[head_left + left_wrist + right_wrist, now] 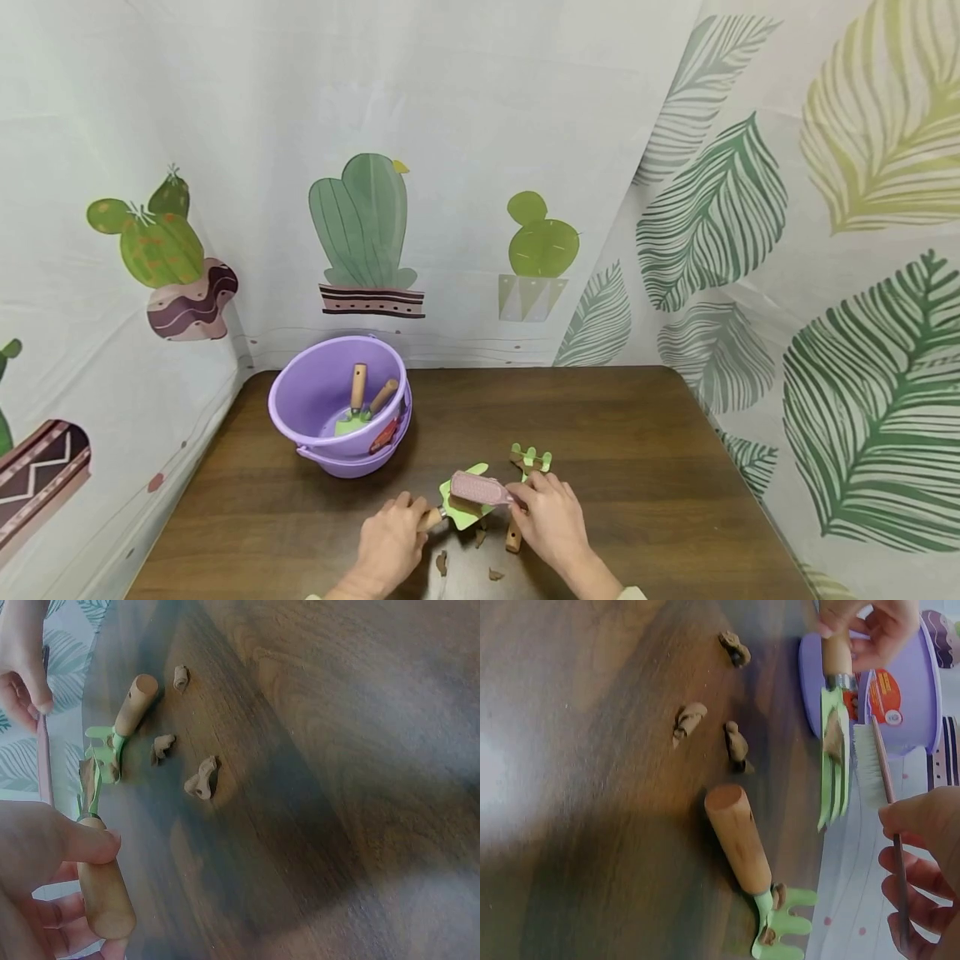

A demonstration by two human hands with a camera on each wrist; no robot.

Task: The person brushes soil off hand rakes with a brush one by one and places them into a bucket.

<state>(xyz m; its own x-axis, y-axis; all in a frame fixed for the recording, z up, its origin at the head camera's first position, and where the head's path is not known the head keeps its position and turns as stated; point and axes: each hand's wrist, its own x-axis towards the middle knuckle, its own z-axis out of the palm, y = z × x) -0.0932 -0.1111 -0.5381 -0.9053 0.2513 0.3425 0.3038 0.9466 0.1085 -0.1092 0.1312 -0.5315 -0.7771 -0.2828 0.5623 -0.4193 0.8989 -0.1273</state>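
Note:
In the head view my left hand grips the wooden handle of a small green garden fork, raised above the table. Brown clay-like residue clings to the fork's head. My right hand pinches the thin handle of a pink brush, its white bristles facing the fork. Whether bristles and fork touch I cannot tell. Below lies a small green hand rake with a wooden handle and brown bits on its tines. Several brown clumps are scattered on the wood nearby.
A purple bucket stands at the back left of the dark wooden table, tilted, on another purple rim. Inside it are green tools with wooden handles. A printed cloth hangs behind the table.

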